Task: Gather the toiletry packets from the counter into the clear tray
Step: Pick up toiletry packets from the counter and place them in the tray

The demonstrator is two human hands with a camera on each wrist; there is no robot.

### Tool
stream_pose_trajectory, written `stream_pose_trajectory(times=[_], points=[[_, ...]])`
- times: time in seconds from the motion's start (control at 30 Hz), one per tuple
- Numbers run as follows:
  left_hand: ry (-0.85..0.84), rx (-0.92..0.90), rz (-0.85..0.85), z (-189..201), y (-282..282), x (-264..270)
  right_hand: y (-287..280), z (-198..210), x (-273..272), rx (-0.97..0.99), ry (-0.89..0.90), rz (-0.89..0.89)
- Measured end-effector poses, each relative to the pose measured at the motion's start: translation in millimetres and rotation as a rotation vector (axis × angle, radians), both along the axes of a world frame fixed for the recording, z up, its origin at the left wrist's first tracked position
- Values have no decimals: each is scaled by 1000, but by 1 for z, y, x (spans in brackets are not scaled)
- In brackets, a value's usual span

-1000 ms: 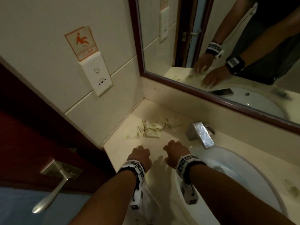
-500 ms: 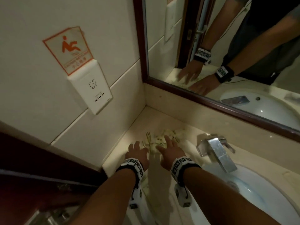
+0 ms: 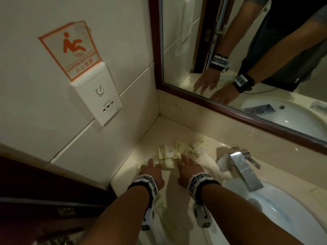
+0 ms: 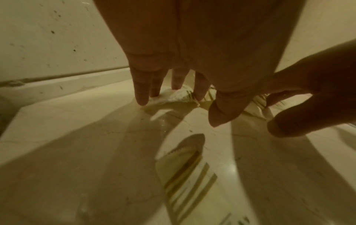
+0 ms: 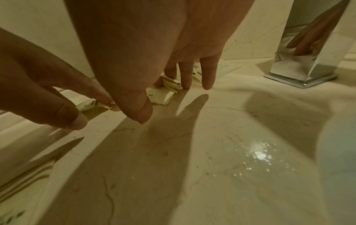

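Observation:
Several small white toiletry packets (image 3: 169, 152) with gold stripes lie in a loose heap on the beige counter (image 3: 169, 188), near the corner of the wall. My left hand (image 3: 150, 165) and right hand (image 3: 185, 160) reach side by side to the near edge of the heap, fingers straight, tips on the packets. In the left wrist view the fingertips (image 4: 142, 99) press a crumpled packet (image 4: 173, 97). In the right wrist view the fingertips (image 5: 185, 85) touch a folded packet (image 5: 169, 85). One more striped packet (image 4: 188, 175) lies under my left wrist. I cannot make out the clear tray's outline.
A chrome faucet (image 3: 242, 167) stands right of the heap, with the white sink basin (image 3: 286, 220) beside my right forearm. The tiled wall with a socket plate (image 3: 99, 99) bounds the counter on the left. A framed mirror (image 3: 230, 112) runs along the back.
Both hands have moved forward from the counter's front to the heap. Their fingers have gone from curled to straight and now touch the packets.

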State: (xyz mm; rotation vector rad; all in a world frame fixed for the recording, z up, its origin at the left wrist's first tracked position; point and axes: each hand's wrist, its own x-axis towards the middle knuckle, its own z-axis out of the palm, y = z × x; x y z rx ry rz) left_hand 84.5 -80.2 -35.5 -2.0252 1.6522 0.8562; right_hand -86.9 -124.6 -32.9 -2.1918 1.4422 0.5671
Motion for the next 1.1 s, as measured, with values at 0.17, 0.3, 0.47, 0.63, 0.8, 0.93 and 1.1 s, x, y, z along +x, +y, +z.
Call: stream_pose_trajectory(times=[0.17,0.3,0.47,0.63,0.8,0.93,1.1], points=[[-57,-32,-88,7,2,-4,10,6,-9,-37,-33,23],[-46,-112,-71,17,-1,-10,21,19,-15,-75,-85,37],[-35,-275,-29,34,4,-18,33,42,-27,-87,-114,34],[-6,-441,-33,62,4,-20,43,69,-45,-193,-152,12],[23,-491,-66,88,8,-52,60,101,-75,-316,-200,21],[33,-491,-183,107,17,-101,72,120,-112,-340,-166,0],[74,-517,-262,126,27,-162,85,134,-163,-395,-177,-90]])
